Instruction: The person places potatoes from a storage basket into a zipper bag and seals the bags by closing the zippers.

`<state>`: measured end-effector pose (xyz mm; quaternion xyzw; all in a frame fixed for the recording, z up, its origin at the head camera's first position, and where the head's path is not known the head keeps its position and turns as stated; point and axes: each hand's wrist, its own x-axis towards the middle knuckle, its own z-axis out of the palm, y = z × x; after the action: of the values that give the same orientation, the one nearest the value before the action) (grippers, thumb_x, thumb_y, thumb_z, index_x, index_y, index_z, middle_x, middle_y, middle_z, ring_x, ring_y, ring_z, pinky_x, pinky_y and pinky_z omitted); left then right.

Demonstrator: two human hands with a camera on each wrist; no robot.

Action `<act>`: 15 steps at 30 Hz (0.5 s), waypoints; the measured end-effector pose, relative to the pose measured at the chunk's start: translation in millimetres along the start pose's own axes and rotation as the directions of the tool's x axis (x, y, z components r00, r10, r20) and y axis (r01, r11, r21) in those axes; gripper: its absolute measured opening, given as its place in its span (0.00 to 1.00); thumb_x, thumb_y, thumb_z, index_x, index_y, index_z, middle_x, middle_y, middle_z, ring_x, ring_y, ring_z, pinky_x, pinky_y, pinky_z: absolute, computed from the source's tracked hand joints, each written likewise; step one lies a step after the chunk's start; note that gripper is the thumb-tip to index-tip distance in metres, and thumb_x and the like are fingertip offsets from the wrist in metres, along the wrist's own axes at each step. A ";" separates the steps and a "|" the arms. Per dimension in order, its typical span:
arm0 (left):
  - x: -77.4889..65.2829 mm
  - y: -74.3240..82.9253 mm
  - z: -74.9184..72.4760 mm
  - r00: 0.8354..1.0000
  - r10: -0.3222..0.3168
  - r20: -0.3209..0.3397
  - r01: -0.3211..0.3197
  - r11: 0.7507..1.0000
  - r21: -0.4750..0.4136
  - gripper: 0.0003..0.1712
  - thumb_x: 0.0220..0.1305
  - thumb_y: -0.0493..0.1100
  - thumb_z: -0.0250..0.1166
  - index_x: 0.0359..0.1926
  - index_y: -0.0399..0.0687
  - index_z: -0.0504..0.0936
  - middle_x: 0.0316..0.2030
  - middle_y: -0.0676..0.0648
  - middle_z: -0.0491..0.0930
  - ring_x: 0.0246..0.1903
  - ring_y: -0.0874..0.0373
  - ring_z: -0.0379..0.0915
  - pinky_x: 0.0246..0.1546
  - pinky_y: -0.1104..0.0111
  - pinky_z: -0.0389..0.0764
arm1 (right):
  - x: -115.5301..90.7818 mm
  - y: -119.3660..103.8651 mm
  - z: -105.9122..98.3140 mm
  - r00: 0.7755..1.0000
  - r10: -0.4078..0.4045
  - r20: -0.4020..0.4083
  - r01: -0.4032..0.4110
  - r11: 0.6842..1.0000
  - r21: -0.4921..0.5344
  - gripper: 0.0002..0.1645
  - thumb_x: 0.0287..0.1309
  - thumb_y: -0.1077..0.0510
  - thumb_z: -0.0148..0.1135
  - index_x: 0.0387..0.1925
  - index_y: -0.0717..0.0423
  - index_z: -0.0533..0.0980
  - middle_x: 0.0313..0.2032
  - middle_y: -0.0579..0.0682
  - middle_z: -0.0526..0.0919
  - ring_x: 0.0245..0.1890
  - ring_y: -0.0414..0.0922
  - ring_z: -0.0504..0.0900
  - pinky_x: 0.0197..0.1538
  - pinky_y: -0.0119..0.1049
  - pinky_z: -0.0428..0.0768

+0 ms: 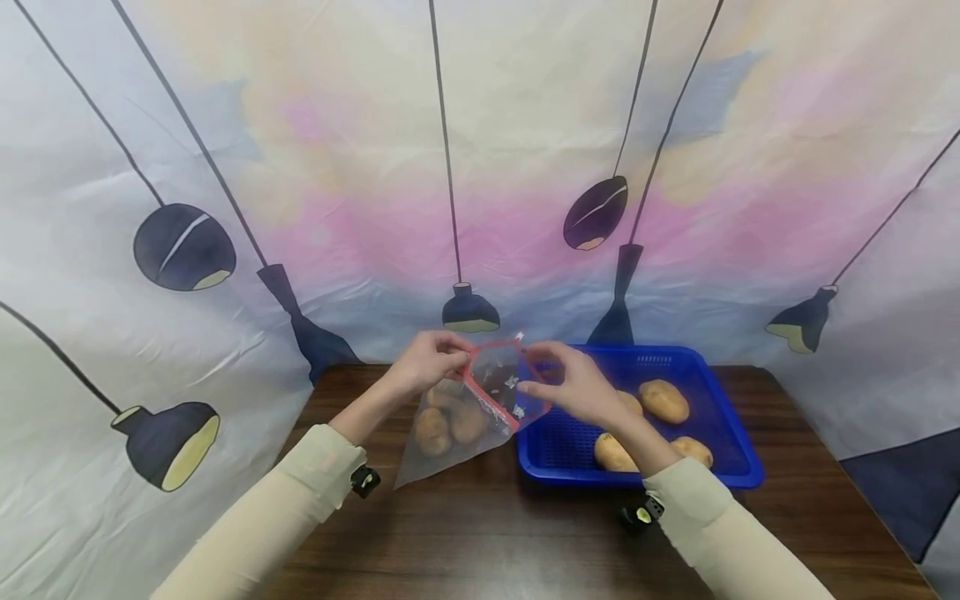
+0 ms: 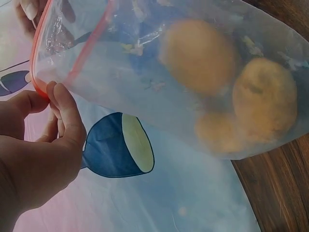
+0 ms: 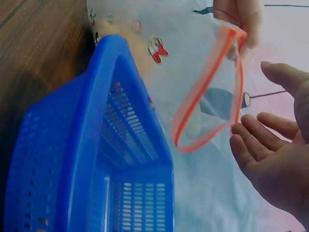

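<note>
Ref. landmark: blue basket (image 1: 720, 467), a perforated plastic tray on the wooden table (image 1: 480, 542).

1. Bag. A clear zip bag (image 1: 450, 450) with a red seal strip (image 1: 491, 400) is held up just beside the basket's left edge, mouth open and tilted toward the basket, bottom corner hanging down away from it toward the table. The strip's lower end overlaps the basket's near-left corner in the head view. Small printed figures show on the film.

2. Contents. Approx. three potatoes in the bag (image 2: 263, 96) sit low in the bag, on the side away from the basket; left wrist view shows them blurred through the film.

3. Left hand (image 1: 427, 362). Located left of the basket, at the bag's far mouth corner. Thumb and forefinger pinch the red strip (image 2: 41, 92) there; grip confirmed in left wrist view.

4. Right hand (image 1: 577, 387). Hovers over the basket's left part, at the opposite side of the bag mouth. Fingers are straight and loosely spread, palm toward the strip loop (image 3: 207, 106). Fingertips (image 3: 241, 145) sit just beside the strip; contact cannot be confirmed. No grip seen.

5. Loose potatoes (image 1: 663, 400). Four lie inside the basket, two toward its far side, two toward its near side, partly behind the right wrist.

6. Backdrop. A cloth printed with hanging lamps (image 1: 183, 246) stands behind the basket.
</note>
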<state>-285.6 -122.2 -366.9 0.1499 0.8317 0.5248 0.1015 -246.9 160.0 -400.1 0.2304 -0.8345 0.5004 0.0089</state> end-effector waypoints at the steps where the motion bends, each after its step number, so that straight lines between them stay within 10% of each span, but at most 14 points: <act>1: 0.2 -0.7 0.0 1.000 0.002 -0.001 -0.002 1.000 0.002 0.14 0.74 0.35 0.64 0.55 0.31 0.85 0.43 0.35 0.86 0.35 0.52 0.87 0.45 0.56 0.91 | -1.7 -0.1 -3.2 1.000 0.002 0.000 -0.002 1.000 -0.012 0.39 0.63 0.48 0.77 0.69 0.59 0.75 0.64 0.59 0.81 0.63 0.60 0.81 0.60 0.57 0.84; 15: 3.0 -2.9 1.2 1.000 0.004 0.011 -0.004 1.000 0.005 0.14 0.74 0.35 0.63 0.55 0.32 0.86 0.39 0.37 0.87 0.34 0.51 0.87 0.43 0.59 0.91 | -46.6 49.3 -42.8 0.999 0.042 -0.010 -0.043 0.989 -0.139 0.33 0.66 0.48 0.75 0.66 0.59 0.77 0.59 0.58 0.84 0.61 0.58 0.82 0.61 0.57 0.83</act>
<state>-288.4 -121.3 -370.1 0.1547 0.8322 0.5220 0.1048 -233.9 232.8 -431.1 0.2095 -0.8722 0.4417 0.0171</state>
